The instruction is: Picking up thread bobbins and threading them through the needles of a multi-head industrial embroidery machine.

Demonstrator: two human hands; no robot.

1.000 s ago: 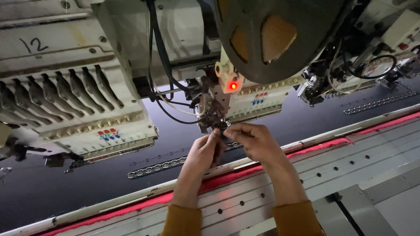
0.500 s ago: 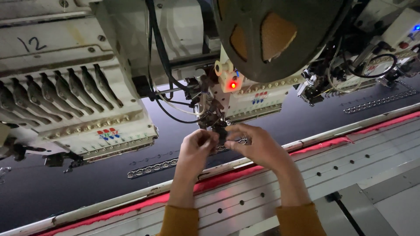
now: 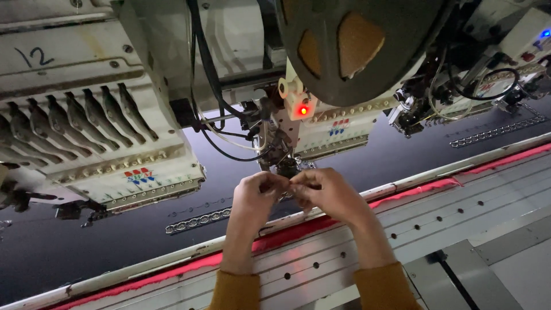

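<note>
So you're standing at a big multi-head embroidery machine (image 3: 172,86), cream-coloured heads running across the whole top of the view, with a dark reel (image 3: 356,46) hanging right over the middle one. Under the heads, a wide stretch of dark fabric (image 3: 86,252) lies flat, with silvery chain-like stitching (image 3: 198,221) already on it to your left and more far off to the right. Nearer you is the pale perforated surface (image 3: 447,218) with a red strip (image 3: 287,232) along its far edge.

Now the bit that matters: the needle area (image 3: 287,163) of the middle head sits just above and just beyond your fingertips, below the small lamp glowing red (image 3: 303,110). Its parts run up and down, so anything you're feeding there goes upward and away from you. Your hands meet right beneath it, knuckles nearly touching. Your left hand (image 3: 255,198) is curled in, fingers pinched together, and your right hand (image 3: 330,195) is curled the same way, fingertips pointing back toward the left one. Both sit about equally close to the needle area, the left maybe slightly nearer.

Whatever you're pinching is too fine to see, probably a thread, but I honestly can't tell. Both hands look closed on something tiny between them, hovering over the fabric rather than resting on it.
</note>
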